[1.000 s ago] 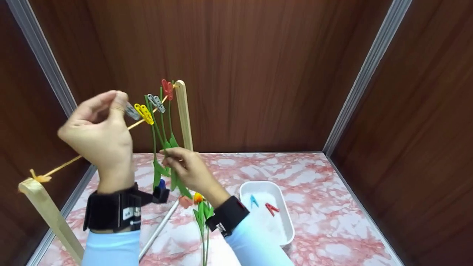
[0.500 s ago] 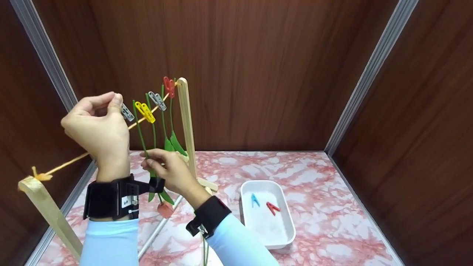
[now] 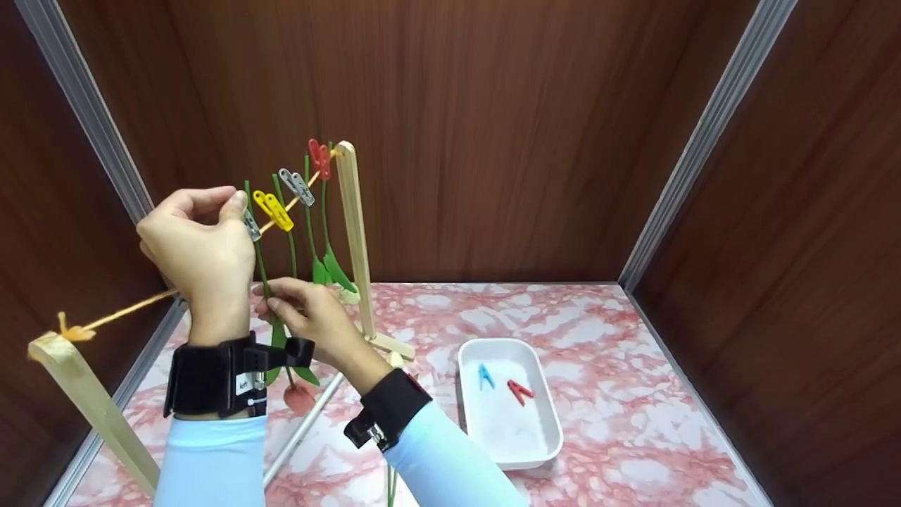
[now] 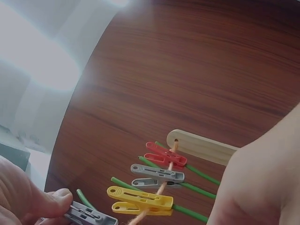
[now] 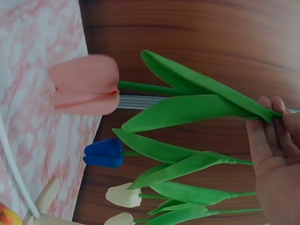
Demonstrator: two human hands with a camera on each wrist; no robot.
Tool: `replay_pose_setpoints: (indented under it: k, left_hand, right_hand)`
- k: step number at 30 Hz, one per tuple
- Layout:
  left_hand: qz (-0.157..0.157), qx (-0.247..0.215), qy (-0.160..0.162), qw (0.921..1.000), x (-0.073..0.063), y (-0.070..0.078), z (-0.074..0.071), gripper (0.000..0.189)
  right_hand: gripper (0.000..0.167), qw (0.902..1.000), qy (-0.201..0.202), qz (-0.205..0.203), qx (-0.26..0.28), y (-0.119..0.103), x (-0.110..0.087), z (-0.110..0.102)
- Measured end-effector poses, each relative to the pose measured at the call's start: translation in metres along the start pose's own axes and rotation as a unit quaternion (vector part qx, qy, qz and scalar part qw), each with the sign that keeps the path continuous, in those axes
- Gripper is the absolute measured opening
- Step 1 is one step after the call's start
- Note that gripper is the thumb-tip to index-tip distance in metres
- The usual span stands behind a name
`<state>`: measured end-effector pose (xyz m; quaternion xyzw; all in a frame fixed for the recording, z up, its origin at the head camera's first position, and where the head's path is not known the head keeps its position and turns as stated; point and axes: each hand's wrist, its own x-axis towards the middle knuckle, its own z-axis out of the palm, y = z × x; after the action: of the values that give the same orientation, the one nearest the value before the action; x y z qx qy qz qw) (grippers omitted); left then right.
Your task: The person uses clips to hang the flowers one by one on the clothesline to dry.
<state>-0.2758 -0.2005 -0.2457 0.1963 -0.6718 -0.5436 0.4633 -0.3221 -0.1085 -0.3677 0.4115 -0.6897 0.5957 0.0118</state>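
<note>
My left hand [image 3: 200, 246] pinches a grey clothespin [image 3: 251, 225] at the orange string [image 3: 134, 308], close beside the top of a green stem. That stem belongs to an artificial pink tulip [image 5: 86, 84] hanging head down, which my right hand [image 3: 313, 317] pinches just above the leaves. Further along the string sit a yellow clothespin [image 3: 273, 211], a second grey clothespin [image 3: 295, 186] and a red clothespin [image 3: 319, 159], each with a stem at it. In the right wrist view a blue tulip [image 5: 104, 153] and two white tulips [image 5: 124, 195] hang upside down beside the pink one.
Wooden posts stand at the string's far end [image 3: 355, 232] and near end [image 3: 91, 408]. A white tray [image 3: 512, 440] on the marbled table holds a light blue clothespin [image 3: 486, 377] and a red one [image 3: 519, 392]. A white rod [image 3: 303, 429] runs low between the posts.
My right hand has moved left with the pink tulip, bringing its stem up to the string beside the yellow clothespin. My left hand has shifted slightly right, its grey clothespin now at that stem.
</note>
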Motion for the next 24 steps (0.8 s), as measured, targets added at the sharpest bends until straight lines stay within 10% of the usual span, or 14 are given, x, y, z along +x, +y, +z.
replay_pose_setpoints:
  k: [14,24]
  left_hand:
    - [0.021,0.166,-0.111,0.9796,0.001,0.024,-0.015,0.044]
    - [0.055,0.136,-0.04,0.9884,0.006,0.02,-0.014,0.011]
  right_hand:
    - [0.021,0.9995,0.02,-0.014,-0.02,0.001,0.002,0.001]
    - [0.02,0.9984,0.027,-0.011,-0.049,-0.003,0.002,0.004]
